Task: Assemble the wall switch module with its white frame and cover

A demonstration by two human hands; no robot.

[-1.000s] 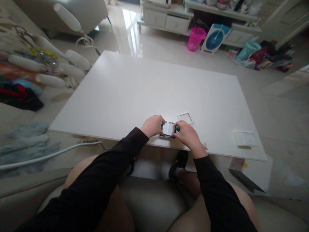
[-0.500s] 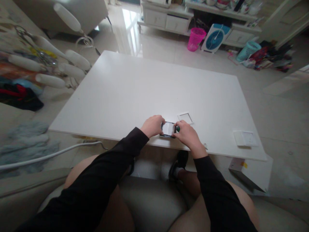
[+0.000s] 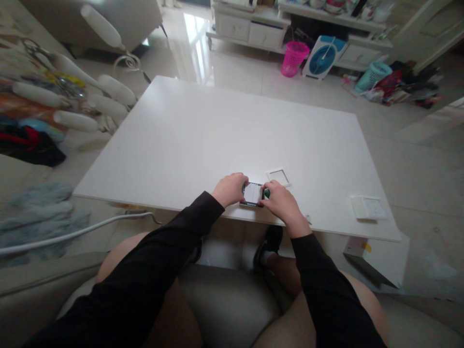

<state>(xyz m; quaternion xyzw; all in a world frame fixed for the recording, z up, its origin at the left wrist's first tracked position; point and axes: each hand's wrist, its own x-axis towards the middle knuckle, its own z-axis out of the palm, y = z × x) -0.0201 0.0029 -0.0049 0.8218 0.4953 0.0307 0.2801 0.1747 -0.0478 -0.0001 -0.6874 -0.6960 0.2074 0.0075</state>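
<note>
A small square device (image 3: 253,194) with a dark rim and a pale face rests on the near edge of the white table (image 3: 217,135). My left hand (image 3: 229,188) grips its left side. My right hand (image 3: 282,203) holds its right side, and a small green part (image 3: 267,194) shows at my right fingertips. Just beyond the right hand lies a thin white square frame (image 3: 278,176), flat on the table and untouched.
A white wall-switch plate (image 3: 369,208) lies near the table's right front corner. A white cable (image 3: 72,234) runs along the floor at left. A pink basket (image 3: 294,58), a blue fan (image 3: 322,56) and cabinets stand at the back. A chair with clutter is at left.
</note>
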